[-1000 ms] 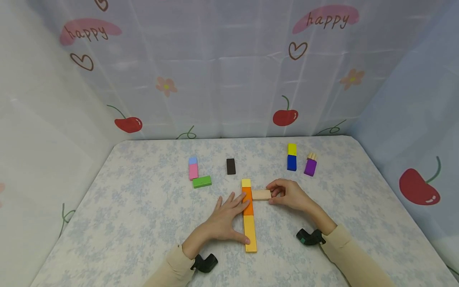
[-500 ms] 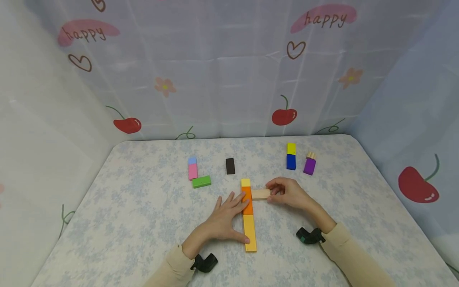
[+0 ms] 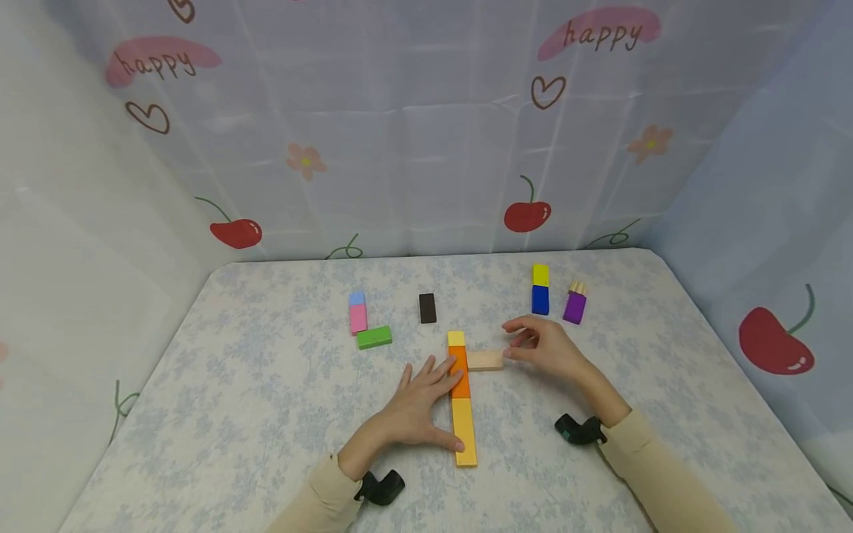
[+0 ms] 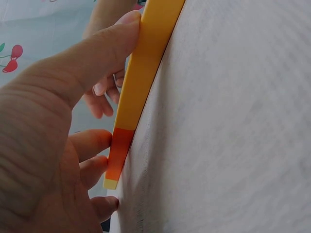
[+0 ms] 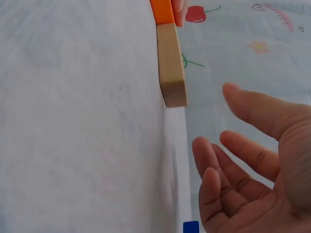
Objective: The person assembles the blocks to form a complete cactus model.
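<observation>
A light yellow block (image 3: 456, 338), an orange block (image 3: 460, 383) and a long amber block (image 3: 464, 433) lie end to end in a line on the table. My left hand (image 3: 416, 407) rests spread along their left side, fingertips on the orange block and thumb on the amber one. From the orange block's right side a plain wooden block (image 3: 485, 360) sticks out, touching it at one end. Just right of that wooden block is my right hand (image 3: 543, 348), apart from it and holding nothing; the right wrist view shows a gap between the fingers and the block (image 5: 171, 63).
Behind the line lie a black block (image 3: 427, 308), a green block (image 3: 375, 337) and a pink block (image 3: 358, 318) with a light blue one. At the back right are a blue block (image 3: 540, 300) touching a yellow one, and a purple block (image 3: 574, 308) with small wooden pieces.
My right hand has let go of the wooden block and drawn back a little to the right and away. The left hand and the blocks stay put.
</observation>
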The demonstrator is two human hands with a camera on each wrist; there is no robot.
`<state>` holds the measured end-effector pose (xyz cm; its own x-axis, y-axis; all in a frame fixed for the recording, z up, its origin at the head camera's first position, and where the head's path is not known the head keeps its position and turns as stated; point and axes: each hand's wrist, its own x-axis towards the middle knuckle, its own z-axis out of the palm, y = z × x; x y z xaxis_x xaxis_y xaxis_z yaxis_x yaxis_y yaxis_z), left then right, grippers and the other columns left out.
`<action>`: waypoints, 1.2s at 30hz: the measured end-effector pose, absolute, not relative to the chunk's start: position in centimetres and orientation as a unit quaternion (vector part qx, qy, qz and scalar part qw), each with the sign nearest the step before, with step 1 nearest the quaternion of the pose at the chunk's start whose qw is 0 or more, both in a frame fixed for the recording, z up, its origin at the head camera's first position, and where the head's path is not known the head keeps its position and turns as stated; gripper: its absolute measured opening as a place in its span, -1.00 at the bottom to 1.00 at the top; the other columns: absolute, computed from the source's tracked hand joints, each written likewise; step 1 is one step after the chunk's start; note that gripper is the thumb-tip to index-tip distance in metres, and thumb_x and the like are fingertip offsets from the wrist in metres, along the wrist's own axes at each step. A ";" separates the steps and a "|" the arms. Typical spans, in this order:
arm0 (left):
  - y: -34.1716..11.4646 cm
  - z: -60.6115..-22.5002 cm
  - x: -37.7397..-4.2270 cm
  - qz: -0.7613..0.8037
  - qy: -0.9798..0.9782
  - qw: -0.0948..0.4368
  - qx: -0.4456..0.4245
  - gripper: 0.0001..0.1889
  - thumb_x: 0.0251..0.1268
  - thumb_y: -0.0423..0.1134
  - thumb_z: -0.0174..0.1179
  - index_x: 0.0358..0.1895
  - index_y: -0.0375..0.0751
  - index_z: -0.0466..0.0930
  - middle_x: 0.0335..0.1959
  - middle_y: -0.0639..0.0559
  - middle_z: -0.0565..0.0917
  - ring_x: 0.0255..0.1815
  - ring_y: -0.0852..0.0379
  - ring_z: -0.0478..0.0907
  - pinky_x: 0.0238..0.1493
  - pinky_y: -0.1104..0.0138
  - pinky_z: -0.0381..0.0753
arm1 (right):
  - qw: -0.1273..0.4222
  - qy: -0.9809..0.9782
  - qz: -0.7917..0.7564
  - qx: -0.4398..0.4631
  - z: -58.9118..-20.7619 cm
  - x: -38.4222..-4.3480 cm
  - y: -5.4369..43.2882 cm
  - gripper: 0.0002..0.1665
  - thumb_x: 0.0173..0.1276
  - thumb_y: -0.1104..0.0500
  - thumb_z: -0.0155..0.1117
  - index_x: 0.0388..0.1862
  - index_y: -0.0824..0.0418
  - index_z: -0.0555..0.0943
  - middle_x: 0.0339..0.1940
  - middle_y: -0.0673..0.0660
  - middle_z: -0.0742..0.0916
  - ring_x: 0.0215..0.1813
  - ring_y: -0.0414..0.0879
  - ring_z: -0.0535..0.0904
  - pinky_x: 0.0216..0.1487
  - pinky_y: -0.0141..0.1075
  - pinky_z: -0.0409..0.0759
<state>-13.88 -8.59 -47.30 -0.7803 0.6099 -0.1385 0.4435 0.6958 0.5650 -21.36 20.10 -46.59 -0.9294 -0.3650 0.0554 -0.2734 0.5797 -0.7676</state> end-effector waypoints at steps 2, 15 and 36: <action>-8.6 -47.3 -13.9 0.260 0.907 0.159 0.289 0.15 -0.16 0.33 0.45 0.55 0.04 0.10 0.62 0.13 -0.09 0.63 -0.13 -0.28 0.48 -0.27 -0.37 | 0.043 0.889 -0.424 -0.170 -46.4 -21.7 20.5 -0.44 0.20 0.12 0.48 0.17 0.27 0.59 0.07 0.23 0.69 -0.08 0.01 0.68 -0.07 -0.28 0.63; -8.7 -47.3 -13.9 0.269 0.902 0.156 0.297 0.14 -0.15 0.27 0.48 0.55 0.00 0.11 0.62 0.07 -0.07 0.63 -0.17 -0.26 0.47 -0.30 -0.35 | -0.013 0.910 -0.407 -0.074 -45.9 -24.7 22.8 -0.21 0.27 0.16 0.42 0.41 0.34 0.34 0.28 0.41 0.43 0.19 0.32 0.52 0.08 0.11 0.61; -8.6 -47.4 -14.0 0.266 0.903 0.152 0.302 0.14 -0.16 0.28 0.48 0.55 0.01 0.11 0.62 0.08 -0.08 0.63 -0.17 -0.25 0.47 -0.30 -0.35 | 0.001 0.931 -0.364 -0.039 -46.7 -26.5 22.5 -0.09 0.28 0.15 0.39 0.47 0.42 0.19 0.32 0.54 0.34 0.25 0.42 0.44 0.19 0.18 0.51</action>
<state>-14.03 -8.63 -47.43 -0.7717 0.6257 -0.1140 0.4637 0.6761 0.5726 -26.54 22.48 -46.73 -0.9969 -0.0737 0.0268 -0.0724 0.7322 -0.6773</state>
